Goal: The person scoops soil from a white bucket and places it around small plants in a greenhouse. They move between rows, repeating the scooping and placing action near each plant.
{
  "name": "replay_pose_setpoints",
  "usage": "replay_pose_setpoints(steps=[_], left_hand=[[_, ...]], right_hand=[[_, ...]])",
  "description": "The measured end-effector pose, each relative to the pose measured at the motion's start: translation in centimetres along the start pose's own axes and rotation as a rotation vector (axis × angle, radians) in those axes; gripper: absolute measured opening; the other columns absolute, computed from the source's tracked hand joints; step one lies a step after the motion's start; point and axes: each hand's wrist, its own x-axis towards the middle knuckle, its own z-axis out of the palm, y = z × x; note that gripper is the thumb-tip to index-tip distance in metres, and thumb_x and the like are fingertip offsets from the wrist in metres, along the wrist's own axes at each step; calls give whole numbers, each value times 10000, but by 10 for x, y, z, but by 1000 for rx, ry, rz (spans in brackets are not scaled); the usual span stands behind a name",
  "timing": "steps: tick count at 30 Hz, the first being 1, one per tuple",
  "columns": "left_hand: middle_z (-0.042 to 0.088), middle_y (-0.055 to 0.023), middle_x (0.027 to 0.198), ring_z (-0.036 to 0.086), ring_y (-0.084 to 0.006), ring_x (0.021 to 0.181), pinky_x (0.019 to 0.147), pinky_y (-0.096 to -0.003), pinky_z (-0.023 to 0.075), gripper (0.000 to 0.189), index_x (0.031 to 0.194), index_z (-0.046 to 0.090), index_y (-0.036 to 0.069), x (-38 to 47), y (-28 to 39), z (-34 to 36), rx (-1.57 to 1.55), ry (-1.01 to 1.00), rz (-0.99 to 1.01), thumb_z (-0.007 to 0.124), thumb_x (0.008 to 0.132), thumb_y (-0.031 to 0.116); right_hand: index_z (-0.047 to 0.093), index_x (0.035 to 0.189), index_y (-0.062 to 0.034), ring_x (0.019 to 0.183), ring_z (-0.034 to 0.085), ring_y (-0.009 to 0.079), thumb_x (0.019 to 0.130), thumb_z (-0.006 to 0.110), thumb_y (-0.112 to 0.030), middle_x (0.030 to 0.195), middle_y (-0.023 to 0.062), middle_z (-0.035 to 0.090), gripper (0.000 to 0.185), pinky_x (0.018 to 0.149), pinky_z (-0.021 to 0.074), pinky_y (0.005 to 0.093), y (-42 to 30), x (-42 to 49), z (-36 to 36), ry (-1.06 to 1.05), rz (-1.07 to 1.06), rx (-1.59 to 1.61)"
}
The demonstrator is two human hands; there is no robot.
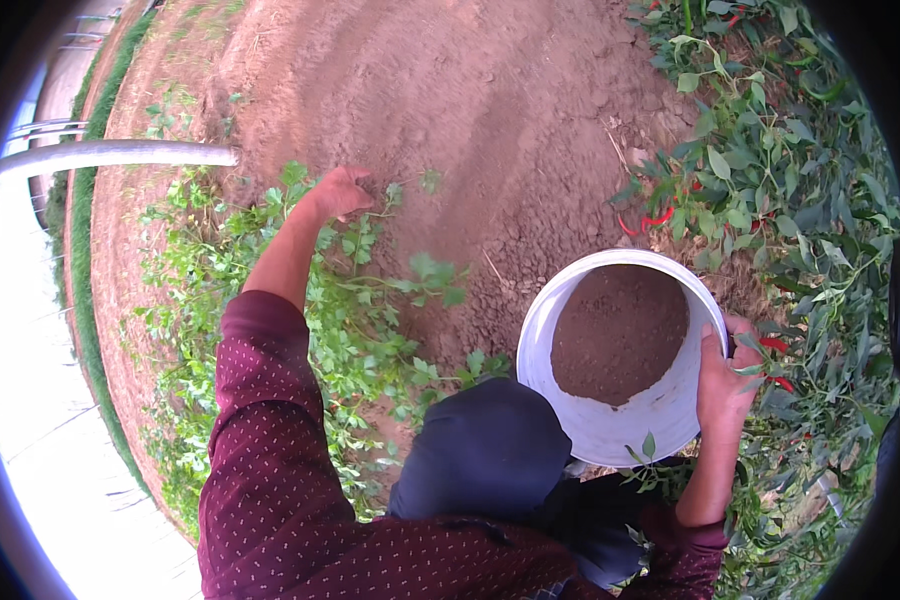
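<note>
My right hand (724,379) grips the rim of a white plastic bucket (607,442), thumb on the inside of the wall. Brown, crumbly soil-like material (621,330) covers the bottom of the bucket, which tilts on my right beside my bent knee (487,442). With the arm stretched forward, my left hand (341,193) hangs low over the earth at the edge of leafy green plants (360,322) that look like celery. Its fingers are partly curled, and whether anything is between them is hidden.
Pepper plants (757,172) with red chillies (649,221) crowd the right side, some leaves touching my right hand. Bare brown soil (435,90) stretches ahead. A pale metal pipe (135,153) enters from the left. Beyond it runs a strip of grass (82,247).
</note>
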Motion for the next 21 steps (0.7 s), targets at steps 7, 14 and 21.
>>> replay_pose_setpoints(steps=[7, 14, 21], left_hand=[[805, -161, 1047, 774, -366, 931, 838, -469, 625, 310, 1127, 822, 137, 40, -126, 9, 483, 201, -10, 725, 839, 199], [806, -103, 932, 756, -232, 696, 684, -361, 608, 330, 1176, 812, 136, 68, -62, 0, 2, 599, -27, 775, 858, 214], [808, -113, 920, 774, -195, 799, 683, -377, 609, 256, 1116, 810, 105, 109, -67, -20, 85, 535, -166, 790, 887, 217]], right_hand=[[722, 1130, 1, 907, 585, 130, 1016, 705, -88, 983, 41, 664, 145, 856, 491, 311, 2, 0, -2, -21, -21, -28], [718, 1154, 2, 923, 600, 144, 1026, 718, -115, 1013, 55, 680, 173, 891, 503, 323, 0, -1, -1, -13, -47, -60], [722, 1152, 24, 946, 643, 198, 1014, 719, -85, 1025, 114, 695, 176, 871, 531, 359, 2, -5, -4, -13, 46, -4]])
